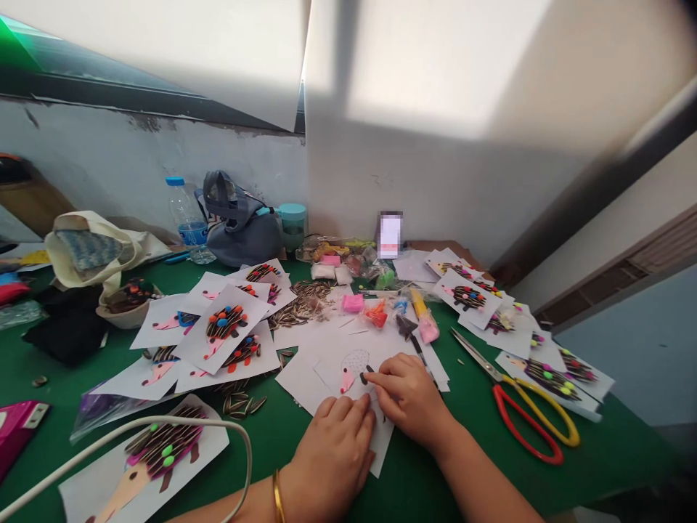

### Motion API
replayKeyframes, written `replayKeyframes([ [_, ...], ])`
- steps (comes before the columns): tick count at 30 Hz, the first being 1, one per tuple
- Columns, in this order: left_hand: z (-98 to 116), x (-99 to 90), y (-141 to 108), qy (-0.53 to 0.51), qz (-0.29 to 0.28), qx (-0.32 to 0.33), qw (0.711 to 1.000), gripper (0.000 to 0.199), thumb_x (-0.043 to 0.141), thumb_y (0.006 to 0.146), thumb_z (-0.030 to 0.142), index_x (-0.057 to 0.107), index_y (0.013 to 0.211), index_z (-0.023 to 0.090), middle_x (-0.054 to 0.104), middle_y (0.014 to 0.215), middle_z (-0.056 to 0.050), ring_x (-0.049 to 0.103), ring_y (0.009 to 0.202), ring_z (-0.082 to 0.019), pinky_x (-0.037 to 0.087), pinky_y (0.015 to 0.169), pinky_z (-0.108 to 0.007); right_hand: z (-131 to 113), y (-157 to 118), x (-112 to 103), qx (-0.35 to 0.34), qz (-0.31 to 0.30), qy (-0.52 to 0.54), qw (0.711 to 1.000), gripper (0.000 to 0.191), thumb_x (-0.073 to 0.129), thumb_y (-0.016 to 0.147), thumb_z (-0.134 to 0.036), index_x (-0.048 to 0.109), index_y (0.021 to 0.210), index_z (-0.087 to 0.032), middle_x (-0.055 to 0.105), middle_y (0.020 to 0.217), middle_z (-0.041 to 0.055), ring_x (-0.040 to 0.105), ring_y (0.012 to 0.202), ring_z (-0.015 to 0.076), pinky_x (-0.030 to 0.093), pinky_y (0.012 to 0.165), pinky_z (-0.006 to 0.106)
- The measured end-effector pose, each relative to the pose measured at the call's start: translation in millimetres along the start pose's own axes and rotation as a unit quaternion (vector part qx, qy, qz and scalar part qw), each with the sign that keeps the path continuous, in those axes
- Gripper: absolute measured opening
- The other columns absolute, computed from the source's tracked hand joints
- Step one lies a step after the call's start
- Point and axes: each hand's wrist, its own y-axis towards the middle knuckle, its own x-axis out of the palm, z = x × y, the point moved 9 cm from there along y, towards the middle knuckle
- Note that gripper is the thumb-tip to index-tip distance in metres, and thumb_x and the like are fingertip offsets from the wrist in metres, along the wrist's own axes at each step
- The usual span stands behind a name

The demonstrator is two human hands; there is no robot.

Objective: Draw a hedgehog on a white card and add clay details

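Observation:
A white sheet (305, 370) lies in front of me with a drawn hedgehog outline (355, 359) and a pink clay face (347, 380) on it. My left hand (335, 450) rests flat on the sheet below the face, fingers extended and holding nothing. The index fingertip of my right hand (408, 396) touches a small dark clay piece (364, 378) beside the face. Its other fingers are partly bent, with nothing seen between them. Past the sheet lie pink clay (353, 303), orange clay (375, 314) and a pile of striped seeds (305, 305).
Finished hedgehog cards lie left (221, 327) and right (468, 296). Large scissors (517, 396) sit open at the right. A white cable (163, 420) crosses the lower left. A phone (390, 236), bottle (190, 221) and grey bag (239, 229) stand at the back.

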Motion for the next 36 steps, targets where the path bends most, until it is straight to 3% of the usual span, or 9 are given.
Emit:
replayKeyframes([
  [8, 1, 0.3, 1, 0.0, -0.018, 0.002, 1.0, 0.044, 0.049, 0.092, 0.038, 0.054, 0.129, 0.015, 0.058, 0.132, -0.009, 0.051, 0.105, -0.027, 0.038, 0.092, -0.041, 2, 0, 13, 0.029, -0.038, -0.019, 0.999, 0.023, 0.058, 0.086, -0.019, 0.072, 0.103, -0.026, 0.061, 0.085, 0.0038, 0.052, 0.084, 0.0192, 0.035, 0.08, 0.035],
  [15, 0, 2.2, 1, -0.005, -0.013, 0.001, 1.0, 0.044, 0.048, 0.093, 0.038, 0.053, 0.13, 0.015, 0.057, 0.133, -0.009, 0.051, 0.106, -0.026, 0.038, 0.093, -0.041, 5, 0, 12, 0.039, -0.031, -0.026, 0.998, 0.028, 0.056, 0.087, -0.02, 0.07, 0.111, -0.027, 0.061, 0.086, 0.0041, 0.051, 0.084, 0.0195, 0.034, 0.08, 0.035],
  [20, 1, 0.0, 0, -0.001, -0.01, 0.007, 1.0, 0.042, 0.048, 0.093, 0.038, 0.054, 0.128, 0.017, 0.057, 0.134, -0.009, 0.051, 0.104, -0.026, 0.038, 0.092, -0.041, 16, -1, -1, 0.068, 0.023, -0.037, 0.997, 0.03, 0.051, 0.088, -0.017, 0.071, 0.109, -0.024, 0.06, 0.081, 0.0045, 0.052, 0.081, 0.0192, 0.034, 0.077, 0.034],
  [29, 0, 0.2, 1, -0.006, -0.009, 0.004, 1.0, 0.041, 0.05, 0.092, 0.036, 0.054, 0.128, 0.017, 0.059, 0.13, -0.009, 0.052, 0.102, -0.026, 0.039, 0.09, -0.041, 14, 0, 11, 0.081, -0.032, -0.069, 0.994, 0.028, 0.057, 0.086, -0.018, 0.071, 0.108, -0.028, 0.062, 0.083, 0.003, 0.052, 0.082, 0.0191, 0.033, 0.077, 0.034],
  [36, 1, 0.7, 1, -0.001, -0.009, 0.007, 1.0, 0.042, 0.049, 0.092, 0.038, 0.053, 0.129, 0.017, 0.056, 0.134, -0.009, 0.052, 0.104, -0.026, 0.038, 0.091, -0.041, 17, -1, 3, 0.069, 0.004, -0.056, 0.996, 0.031, 0.053, 0.087, -0.018, 0.07, 0.111, -0.025, 0.062, 0.082, 0.0043, 0.053, 0.082, 0.0185, 0.034, 0.076, 0.033],
])
